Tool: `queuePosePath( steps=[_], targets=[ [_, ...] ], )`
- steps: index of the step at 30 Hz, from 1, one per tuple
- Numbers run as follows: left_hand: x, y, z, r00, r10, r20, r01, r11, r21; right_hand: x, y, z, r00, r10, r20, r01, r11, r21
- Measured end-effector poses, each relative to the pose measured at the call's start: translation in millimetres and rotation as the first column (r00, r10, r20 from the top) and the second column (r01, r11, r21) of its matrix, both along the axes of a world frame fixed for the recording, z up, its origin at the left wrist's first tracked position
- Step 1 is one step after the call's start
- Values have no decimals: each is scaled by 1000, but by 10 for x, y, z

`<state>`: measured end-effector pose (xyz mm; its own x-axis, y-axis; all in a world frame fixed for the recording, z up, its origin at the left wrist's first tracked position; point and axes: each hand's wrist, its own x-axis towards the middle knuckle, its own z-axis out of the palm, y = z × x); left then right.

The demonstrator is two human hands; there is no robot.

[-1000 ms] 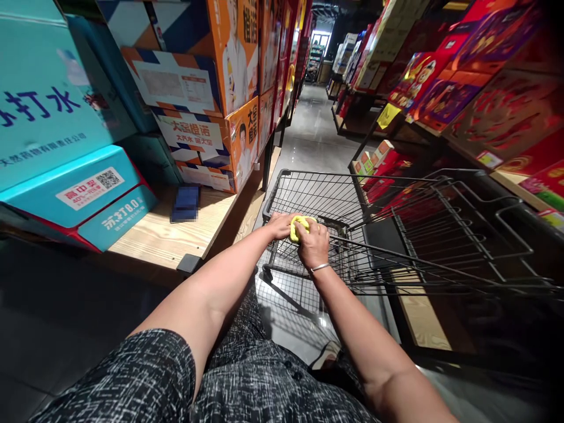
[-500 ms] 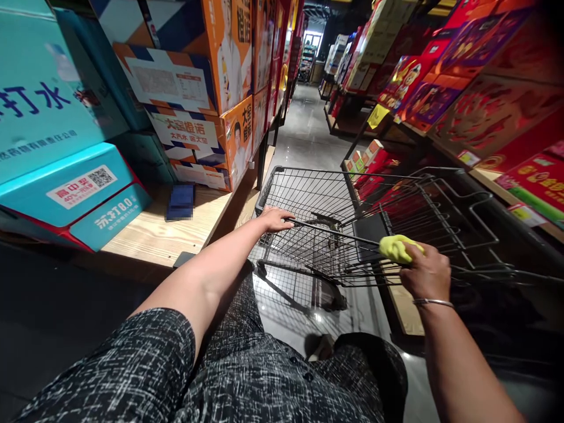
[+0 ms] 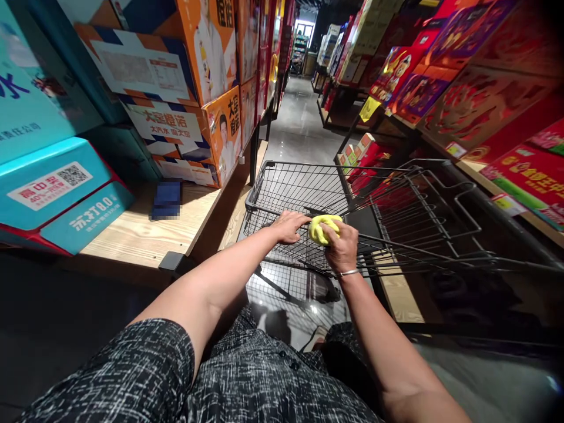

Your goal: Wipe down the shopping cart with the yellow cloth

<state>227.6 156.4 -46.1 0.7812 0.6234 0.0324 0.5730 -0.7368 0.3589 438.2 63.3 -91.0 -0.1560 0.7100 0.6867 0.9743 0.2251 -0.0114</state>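
Note:
In front of me stands a black wire shopping cart [image 3: 304, 170], its basket bare mesh where I can see into it. My left hand [image 3: 288, 227] is closed over the cart's near top rail, with the fingers pointing right and the undersides hidden. Just to its right, my right hand [image 3: 342, 247] presses a bunched yellow cloth [image 3: 324, 229] against the same rail. A thin bracelet [image 3: 349, 272] circles my right wrist.
A wooden shelf [image 3: 145, 241] at left holds stacked cartons [image 3: 163, 126], a teal box [image 3: 53, 188] and a dark, phone-like item [image 3: 166, 198]. Red gift boxes [image 3: 480, 100] fill the right shelves. A shiny aisle floor [image 3: 296, 117] runs ahead between them.
My right hand has slid left along the rail with the yellow cloth, ending close beside my left hand. My left hand has shifted slightly right along the rail, and the view has turned a little.

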Motion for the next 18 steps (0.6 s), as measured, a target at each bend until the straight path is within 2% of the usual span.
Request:
queuePosePath(
  steps=[3, 6, 9, 11, 13, 15, 18],
  targets=[
    [-31, 47, -6, 1000, 20, 17, -20, 1000, -21, 225, -134, -248, 996, -83, -18, 85, 992, 92],
    [-36, 90, -7, 1000, 22, -1, -22, 1000, -21, 202, -196, -679, 990, -133, -36, 135, 989, 61],
    [-51, 129, -3, 1000, 8, -15, -8, 1000, -23, -63, -202, -1197, 990, -134, -31, 127, 977, -174],
    [-70, 152, -2, 1000, 9, -10, -9, 999, -34, -256, -226, -1507, 993, -117, -19, 102, 920, -377],
    [-84, 179, -13, 1000, 22, 13, -21, 999, -48, -379, -266, -1739, 995, -98, -17, 76, 861, -503],
    [-85, 219, -43, 997, 56, 46, -53, 997, -61, -408, -291, -1866, 995, -99, -21, 73, 848, -525],
    [-74, 313, -110, 986, 138, 98, -130, 988, -85, -309, -260, -1847, 998, -58, -18, 43, 885, -463]
  ],
)
